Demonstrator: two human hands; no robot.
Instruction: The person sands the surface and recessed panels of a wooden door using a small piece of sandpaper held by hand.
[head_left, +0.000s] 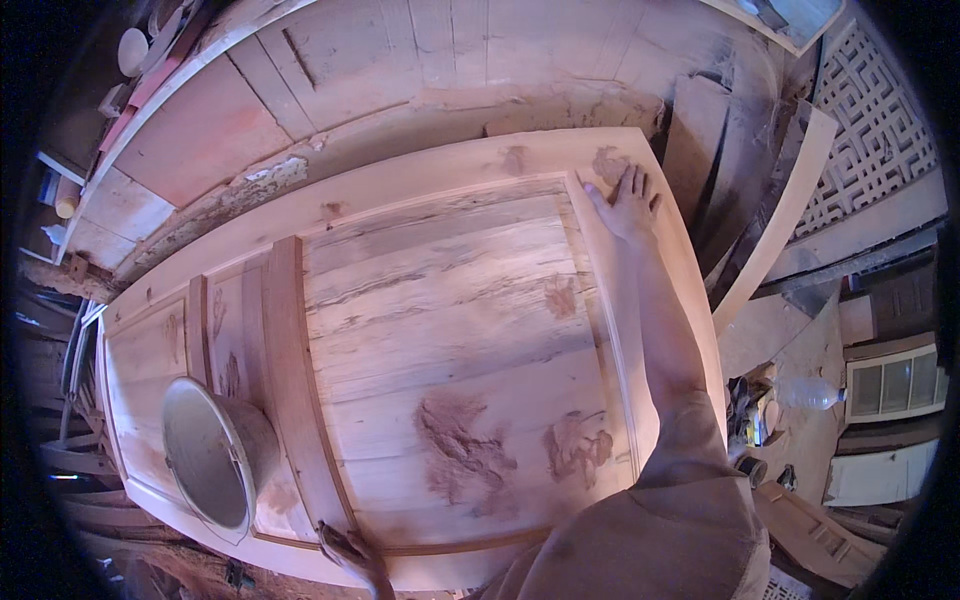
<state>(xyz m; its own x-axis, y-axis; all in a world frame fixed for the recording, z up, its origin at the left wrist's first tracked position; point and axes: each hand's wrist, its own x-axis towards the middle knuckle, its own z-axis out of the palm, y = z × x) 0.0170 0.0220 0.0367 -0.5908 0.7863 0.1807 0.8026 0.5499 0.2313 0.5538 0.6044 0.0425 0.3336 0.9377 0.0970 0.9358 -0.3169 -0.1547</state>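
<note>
a large pale wooden door [440,330] lies flat, filling the middle of the view, w/ raised frame rails and a big plank panel. brownish filler patches are smeared on the panel near its lower edge, w/ smaller dabs at the top corner. the person's right hand [628,203] rests palm down on the door's far right corner, fingers spread apart and flat, gripping nothing, arm stretched out from a tan sleeve [690,470]. the left hand [350,548] sits at the door's near edge, fingers on the wood; whether it's curled or open can't be made out, as it's small & partly cut off. a round metal bucket [215,450] stands on the door's left part, tilted toward the camera, well apart from both hands. the door sits on a rough, worn wooden bench [330,90] w/ flaking patches. at right, a loose curved plank [780,210], a white lattice screen [880,120] & a clear plastic bottle [808,393] on a dusty floor.
</note>
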